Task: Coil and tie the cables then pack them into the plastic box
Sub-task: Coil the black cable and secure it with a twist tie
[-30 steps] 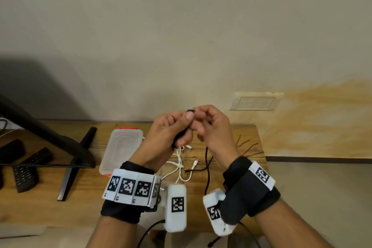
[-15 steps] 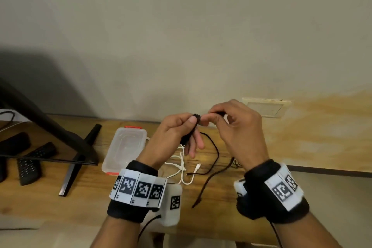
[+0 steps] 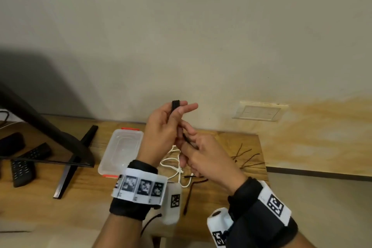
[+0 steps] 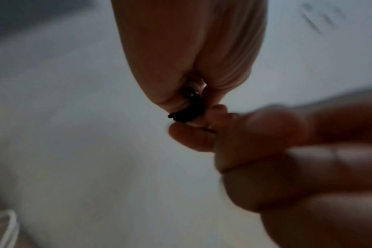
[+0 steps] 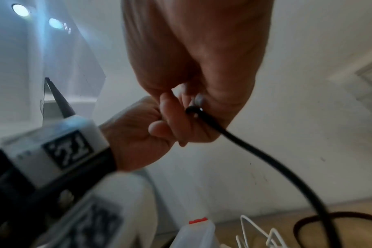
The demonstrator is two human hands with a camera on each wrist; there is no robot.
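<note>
The bench [image 3: 60, 217] in front of you is wooden and runs along a pale wall; on its left stand the black legs of a monitor stand [image 3: 74, 159], with two dark remote controls [image 3: 24, 165] lying beyond them. Near the middle sits the clear plastic box [image 3: 120, 149] with orange clips, open side up and with nothing in it that you can make out. Just to its right a loose white cable [image 3: 175, 165] lies in loops on the wood, and farther right a few thin dark ties [image 3: 247, 157] are scattered near the bench's edge. You hold both hands up above the white cable, close together and touching. Your left hand [image 3: 163, 131] has its fingers curled round a folded bundle of the black cable [image 3: 175, 104], whose top bend sticks up past your fingertips. Your right hand [image 3: 207, 157], just below and to the right, pinches the same black cable between thumb and fingers; in the right wrist view the cord leaves that grip and hangs down toward the bench, where its free end rests.
</note>
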